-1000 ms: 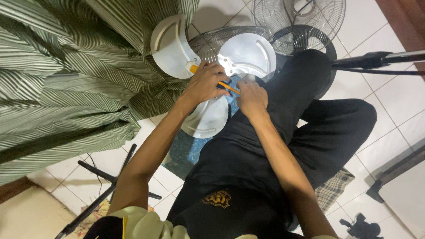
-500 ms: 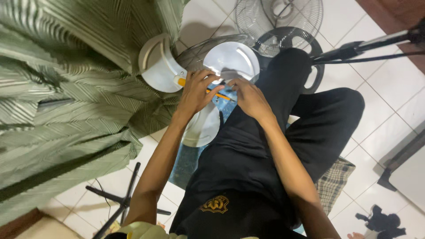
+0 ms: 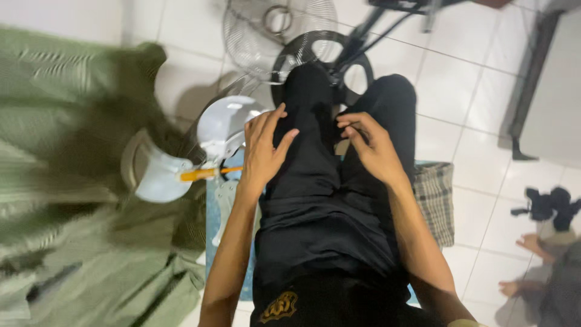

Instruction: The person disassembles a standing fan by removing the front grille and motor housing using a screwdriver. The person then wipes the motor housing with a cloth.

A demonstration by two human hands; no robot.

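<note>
with the left hand (image 3: 263,151) spread flat on the black trousers (image 3: 321,200) and the right hand (image 3: 369,145) loosely open, the orange-handled screwdriver (image 3: 203,174) beside the white fan housing (image 3: 227,127) is best gripped firmly.

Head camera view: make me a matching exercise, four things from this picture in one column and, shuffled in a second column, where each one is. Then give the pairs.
Things:
1. screwdriver
2. wire fan guard
3. checked cloth
4. left hand

Places:
A. on the black-trousered thigh
B. far floor, past the knees
C. beside the right leg
D. left of the left hand, by the white fan parts

Pairs: 1-D, 2-B, 3-C, 4-A
</note>
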